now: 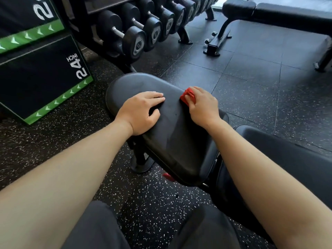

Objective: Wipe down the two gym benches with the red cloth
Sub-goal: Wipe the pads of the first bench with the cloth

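Grey trousers (100, 227) and two bare forearms (71, 177) are filling the bottom of the head view as a person is leaning over the near bench (172, 141), a black padded seat standing on a dark metal post. The left hand (142, 114) is resting palm down on the left half of that bench's surface. Its fingers (154, 97) are lying straight and close together, the thumb is tucked beneath them, and it is holding nothing.

The right hand (203, 106) is pressing the red cloth (187, 96) against the right edge of the same surface. Its fingers are curling over the bunched fabric and clamping on it, so only a small red fold is showing past the knuckles. The two hands are sitting near each other but apart.

A longer back pad (287, 159) is adjoining the near bench on its right, partly hidden by the right forearm. A small red knob (168, 176) is peeking out beneath the near bench's closest end.

Far beyond the near bench and to its right, the second bench (287, 15) is standing well apart on the dark tiled floor (251, 78). Directly behind the near bench, a row of black dumbbells (136, 38) is sitting on a rack. To its left, a black box (41, 83) with green trim is showing "24 INCH" in white.
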